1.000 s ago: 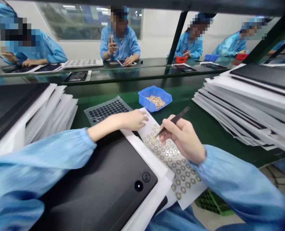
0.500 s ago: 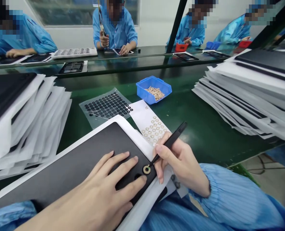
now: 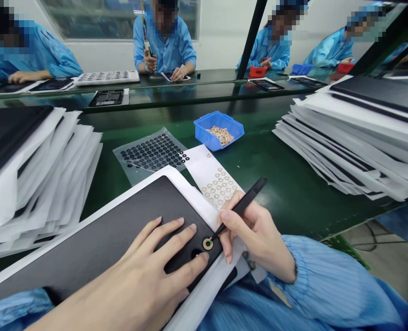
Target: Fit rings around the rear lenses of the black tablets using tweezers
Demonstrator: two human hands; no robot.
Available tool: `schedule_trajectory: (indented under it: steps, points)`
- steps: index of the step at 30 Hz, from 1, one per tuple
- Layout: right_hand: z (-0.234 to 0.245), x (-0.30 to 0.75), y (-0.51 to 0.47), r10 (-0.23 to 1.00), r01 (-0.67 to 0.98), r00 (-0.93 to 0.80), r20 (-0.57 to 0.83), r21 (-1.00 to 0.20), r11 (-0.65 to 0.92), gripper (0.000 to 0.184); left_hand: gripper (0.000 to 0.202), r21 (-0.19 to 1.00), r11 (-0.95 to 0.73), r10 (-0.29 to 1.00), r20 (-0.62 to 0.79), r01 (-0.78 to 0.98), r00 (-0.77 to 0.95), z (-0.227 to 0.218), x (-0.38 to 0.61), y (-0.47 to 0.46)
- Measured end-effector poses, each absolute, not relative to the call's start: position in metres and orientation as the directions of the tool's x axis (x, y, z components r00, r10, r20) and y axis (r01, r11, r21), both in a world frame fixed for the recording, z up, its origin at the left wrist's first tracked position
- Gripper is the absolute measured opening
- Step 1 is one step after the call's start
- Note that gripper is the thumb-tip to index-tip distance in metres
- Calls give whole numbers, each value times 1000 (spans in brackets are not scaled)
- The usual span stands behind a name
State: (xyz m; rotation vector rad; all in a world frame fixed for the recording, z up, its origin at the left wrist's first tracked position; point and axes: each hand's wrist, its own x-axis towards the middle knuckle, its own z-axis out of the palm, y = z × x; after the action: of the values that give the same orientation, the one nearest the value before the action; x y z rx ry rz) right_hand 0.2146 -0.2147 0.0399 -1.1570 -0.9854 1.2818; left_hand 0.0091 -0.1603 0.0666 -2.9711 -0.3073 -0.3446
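My left hand [image 3: 149, 262] lies with its fingers spread on a dark grey tablet back cover [image 3: 97, 248], which rests on white sheeting. In my right hand [image 3: 255, 234] is a pair of black tweezers [image 3: 243, 202], slanting down to the left. Their tip touches a small gold ring [image 3: 208, 244] at the round camera hole near the cover's corner. Beside that ring is a second dark round hole [image 3: 196, 253], close to my left thumb. Just beyond my right hand, a white sheet [image 3: 204, 161] carries rows of pale ring stickers.
A blue bin [image 3: 218, 133] holds many small rings. Behind the cover lies a clear sheet [image 3: 152, 149] of black rings. Stacks of covers with white interleaves stand at the left [image 3: 48, 184] and right [image 3: 345, 142]. Co-workers in blue sit across the green bench [image 3: 259, 156].
The view has shifted slightly. My right hand and the tweezers stay at the ring, with the gold ring now seeming to sit more squarely in the hole. My left hand stays put.
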Motion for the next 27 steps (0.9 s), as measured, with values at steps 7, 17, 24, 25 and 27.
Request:
schedule_trajectory:
  steps: [7, 17, 24, 25, 27]
  points:
    - [42, 217, -216, 997, -96, 68, -39, -995, -33, 23, 36, -61, -976, 192, 222, 210, 956, 68, 7, -159]
    - [37, 218, -224, 967, 92, 103, 233, -970, 224, 13, 36, -11, -969, 234, 250, 245, 939, 72, 17, -160]
    - [35, 220, -226, 969, 85, 75, 235, -970, 229, 12, 37, -49, -963, 249, 231, 267, 941, 71, 22, -161]
    - [34, 220, -227, 966, 92, 74, 246, -967, 239, 12, 36, -55, -960, 257, 231, 276, 939, 71, 22, -161]
    - [33, 220, -227, 960, 106, 67, 272, -959, 264, 10, 36, -61, -958, 260, 231, 281, 938, 72, 21, -162]
